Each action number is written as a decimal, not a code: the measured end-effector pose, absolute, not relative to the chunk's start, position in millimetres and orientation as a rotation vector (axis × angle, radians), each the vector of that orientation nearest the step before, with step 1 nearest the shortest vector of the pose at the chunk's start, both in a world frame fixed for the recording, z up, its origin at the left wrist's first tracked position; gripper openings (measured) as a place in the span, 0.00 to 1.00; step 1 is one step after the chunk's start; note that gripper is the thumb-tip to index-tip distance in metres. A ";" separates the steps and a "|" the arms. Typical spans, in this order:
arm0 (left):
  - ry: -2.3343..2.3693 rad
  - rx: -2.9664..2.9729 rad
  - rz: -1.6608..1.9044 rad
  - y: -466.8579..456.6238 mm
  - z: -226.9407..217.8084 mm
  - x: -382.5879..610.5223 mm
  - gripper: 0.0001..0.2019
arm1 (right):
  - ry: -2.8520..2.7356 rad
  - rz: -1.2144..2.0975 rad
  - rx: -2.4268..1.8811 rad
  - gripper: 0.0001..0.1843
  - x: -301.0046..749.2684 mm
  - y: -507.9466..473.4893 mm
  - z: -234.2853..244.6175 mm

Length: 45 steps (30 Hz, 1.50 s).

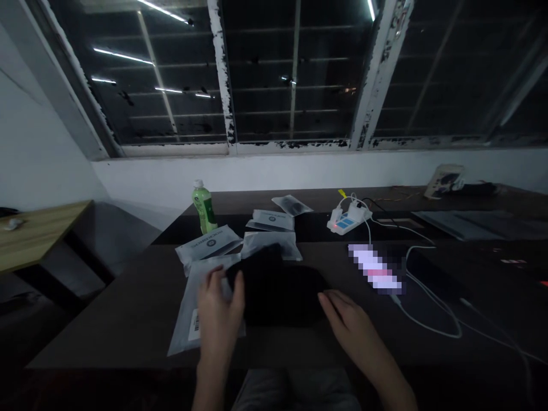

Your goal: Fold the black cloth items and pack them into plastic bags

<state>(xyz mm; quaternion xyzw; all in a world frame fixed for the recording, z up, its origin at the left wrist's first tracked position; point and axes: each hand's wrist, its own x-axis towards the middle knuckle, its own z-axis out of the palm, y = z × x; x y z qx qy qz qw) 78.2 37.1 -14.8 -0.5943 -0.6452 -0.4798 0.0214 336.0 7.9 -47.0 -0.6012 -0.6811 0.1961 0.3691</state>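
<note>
A black piece of cloth [278,291] lies on the dark table [128,319] in front of me. My left hand [219,311] grips its left edge, thumb over the fabric. At the cloth's right edge rests my right hand [346,322], fingers flat and together on the fabric. Under the left hand lies a clear plastic bag [190,319] with a barcode label. Several more grey plastic packets [209,244] lie just behind the cloth.
A green bottle [204,208] stands at the back left. A white charger block [349,218] with a red light and white cables [432,319] lies to the right, beside a phone [377,268]. A wooden table [29,234] stands far left. Windows fill the back wall.
</note>
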 end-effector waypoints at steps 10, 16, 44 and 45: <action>-1.879 -2.006 -1.210 42.0 -18.5 30.9 0.16 | -1.704 0.228 -1.630 0.17 377.5 28.1 -53.1; -1.565 -2.552 -0.661 101.4 2.8 40.7 0.14 | -2.005 0.266 -1.567 0.12 392.2 86.0 -26.4; -2.038 -2.814 -1.378 154.7 87.3 15.5 0.26 | -1.338 0.959 -1.331 0.17 414.1 123.3 37.3; -2.047 -2.767 -1.295 161.6 74.6 16.9 0.25 | -1.364 0.891 -1.396 0.16 413.9 131.6 26.7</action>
